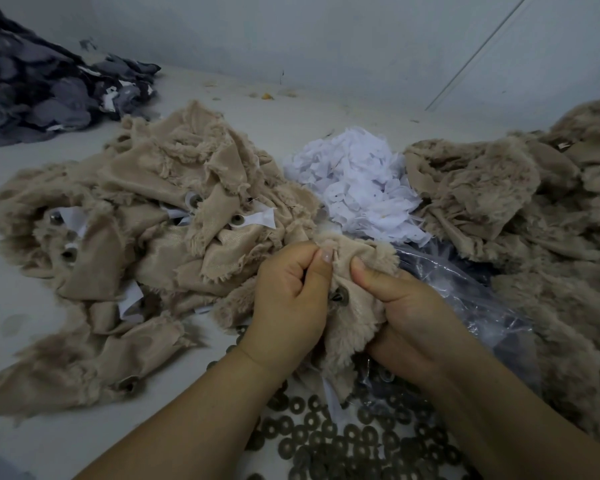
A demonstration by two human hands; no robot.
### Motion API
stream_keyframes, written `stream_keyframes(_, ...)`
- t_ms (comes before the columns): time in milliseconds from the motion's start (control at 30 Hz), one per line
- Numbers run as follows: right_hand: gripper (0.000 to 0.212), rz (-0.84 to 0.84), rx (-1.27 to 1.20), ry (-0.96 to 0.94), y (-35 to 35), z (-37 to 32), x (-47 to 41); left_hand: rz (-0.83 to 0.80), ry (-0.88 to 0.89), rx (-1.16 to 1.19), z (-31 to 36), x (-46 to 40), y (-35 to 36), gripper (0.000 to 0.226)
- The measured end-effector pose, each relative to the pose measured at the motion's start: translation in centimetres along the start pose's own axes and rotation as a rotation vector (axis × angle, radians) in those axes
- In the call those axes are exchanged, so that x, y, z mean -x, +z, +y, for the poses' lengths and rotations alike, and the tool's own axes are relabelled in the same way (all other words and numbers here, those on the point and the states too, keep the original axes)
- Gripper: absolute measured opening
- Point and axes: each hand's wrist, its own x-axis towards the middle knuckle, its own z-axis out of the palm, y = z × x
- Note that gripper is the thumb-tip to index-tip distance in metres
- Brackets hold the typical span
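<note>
Both hands hold one beige plush fabric piece (355,317) low in the middle of the head view. My left hand (291,299) pinches its upper edge between thumb and curled fingers. My right hand (406,306) grips its right side, thumb pressed on the fuzzy face. A dark round eye stud (338,295) pokes from the fabric between the two hands. Part of the piece is hidden under my palms.
A heap of beige plush pieces with eyes and white tags (146,244) lies left. Another beige heap (520,220) lies right. White paper scraps (357,181) sit behind. Several dark washers (343,441) and a clear plastic bag (471,299) lie near me. Grey fabric pile (39,88) far left.
</note>
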Motion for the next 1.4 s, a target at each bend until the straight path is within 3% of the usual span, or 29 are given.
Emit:
stream_keyframes(667, 0.033, -0.022, 0.024, -0.043, -0.6, 0.2, -0.3, -0.039, 0.014, -0.017, -0.3, -0.4, -0.7, 0.041)
stream_keyframes(867, 0.035, -0.024, 0.062, -0.004, -0.9, 0.0, -0.2, -0.057, 0.091, -0.090, 0.0, -0.5, -0.5, 0.038)
stream_keyframes(1200, 0.042, 0.050, -0.042, 0.055, -0.7, -0.6, -0.6, -0.057, -0.120, -0.016, 0.6, -1.4, -1.6, 0.035)
stream_keyframes(1300, 0.044, 0.104, -0.133, 0.099, -0.7, -1.0, -0.6, -0.166, -0.087, -0.037, 1.8, -2.0, -3.1, 0.016)
stream_keyframes(1400, 0.044, 0.161, -0.183, 0.105, -0.9, -1.5, -0.6, -0.456, -0.068, -0.076, 3.0, -2.9, -5.2, 0.013)
